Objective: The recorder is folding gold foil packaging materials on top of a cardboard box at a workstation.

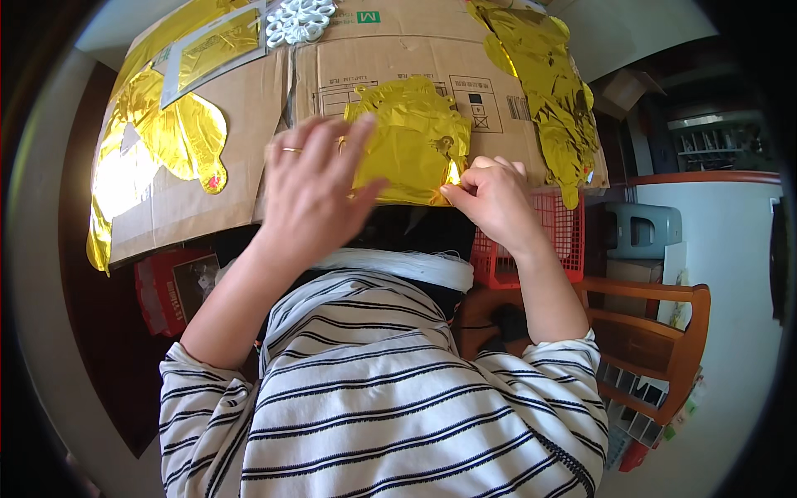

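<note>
A flat gold foil balloon, folded with a scalloped far edge, lies on the cardboard in front of me. My right hand pinches its near right corner between thumb and forefinger. Over its left side hovers my left hand, blurred by motion, with fingers apart and nothing visible in them. I cannot tell whether it touches the foil. More gold foil balloons drape over the left edge of the cardboard. Another crumpled pile of gold foil lies along the right side.
A clear flat packet with gold foil inside and a white looped bundle sit at the far left. White strands lie across my lap. Below the right edge are a red plastic basket, a wooden chair and a grey stool.
</note>
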A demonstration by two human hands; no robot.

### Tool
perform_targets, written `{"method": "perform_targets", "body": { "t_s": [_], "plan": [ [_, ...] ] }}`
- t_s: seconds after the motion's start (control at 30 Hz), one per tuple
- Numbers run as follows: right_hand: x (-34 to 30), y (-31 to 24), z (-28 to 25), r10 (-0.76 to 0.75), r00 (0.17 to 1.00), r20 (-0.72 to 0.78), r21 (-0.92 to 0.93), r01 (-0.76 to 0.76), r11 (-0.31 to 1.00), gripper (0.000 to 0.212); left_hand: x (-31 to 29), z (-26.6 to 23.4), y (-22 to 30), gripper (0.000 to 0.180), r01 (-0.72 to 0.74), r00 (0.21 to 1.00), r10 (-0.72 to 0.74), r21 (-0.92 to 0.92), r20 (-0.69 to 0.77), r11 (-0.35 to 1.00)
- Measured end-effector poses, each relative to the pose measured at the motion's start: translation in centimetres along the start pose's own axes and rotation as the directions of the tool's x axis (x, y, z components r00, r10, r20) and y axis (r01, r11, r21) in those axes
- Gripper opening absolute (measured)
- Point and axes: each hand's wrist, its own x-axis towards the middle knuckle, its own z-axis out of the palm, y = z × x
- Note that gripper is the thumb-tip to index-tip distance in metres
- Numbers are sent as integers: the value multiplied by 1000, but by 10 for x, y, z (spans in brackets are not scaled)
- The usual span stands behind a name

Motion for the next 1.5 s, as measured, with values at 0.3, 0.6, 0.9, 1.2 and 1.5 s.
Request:
{"method": "perform_targets", "body": {
  "t_s": [0.3, 0.6, 0.9, 1.2, 1.5],
  "plan": [
    [3, -2, -3, 46, 998, 41, 8, -46, 999, 28, 7, 55, -1, 93, -263, 929, 276, -85, 245, 961],
    [-2, -4, -9, 145, 989, -40, 32, -144, 989, 25, 7, 58, -3, 94, -277, 920, 292, -91, 261, 956],
    [-47, 14, 28, 409, 901, -145, 648, -226, 728, 23, 8, 57, -1, 95, -282, 916, 298, -96, 268, 955],
    [-34, -7, 62, -406, 863, -300, -475, 234, 848, 50, 7, 57, -2, 93, -294, 916, 300, -63, 268, 954],
    [-35, 1, 69, -438, 841, -318, -558, 208, 803, 43, 8, 56, -2, 94, -274, 920, 292, -104, 260, 956]
  ]
}}
